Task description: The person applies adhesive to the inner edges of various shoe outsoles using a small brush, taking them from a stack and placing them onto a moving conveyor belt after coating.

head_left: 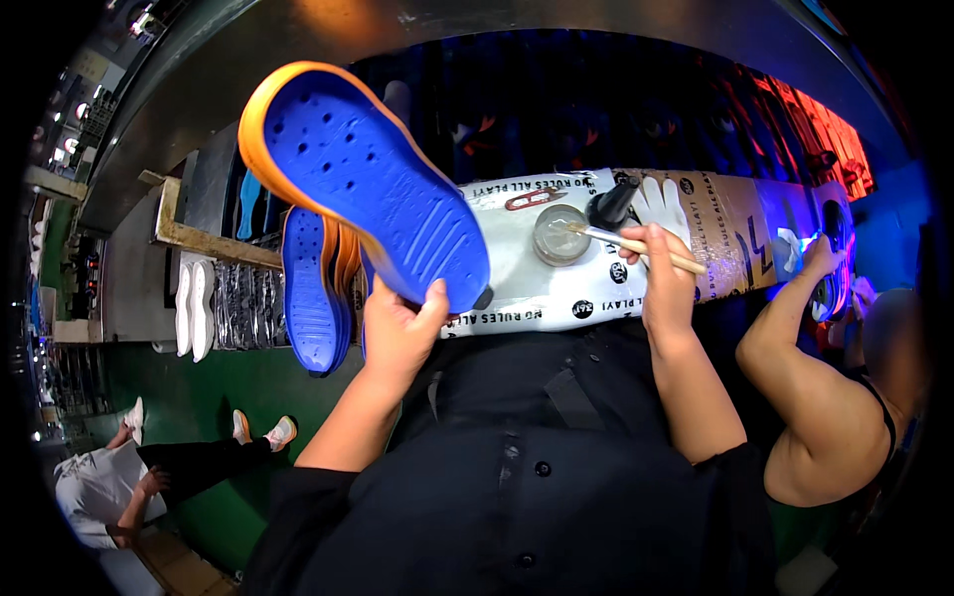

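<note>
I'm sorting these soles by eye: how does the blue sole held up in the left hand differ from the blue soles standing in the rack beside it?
The held sole is gripped at one end by the left hand and tilts up, its dimpled face in full view. The racked soles stand on edge, packed side by side, untouched. The held sole looks larger, being nearer the camera. Both are blue with orange edging.

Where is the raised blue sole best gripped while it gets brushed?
At its narrow heel end, from below, as the left hand grips the blue sole now: the flat face tilts up toward the brush in the right hand, so a low grip leaves it bare.
</note>
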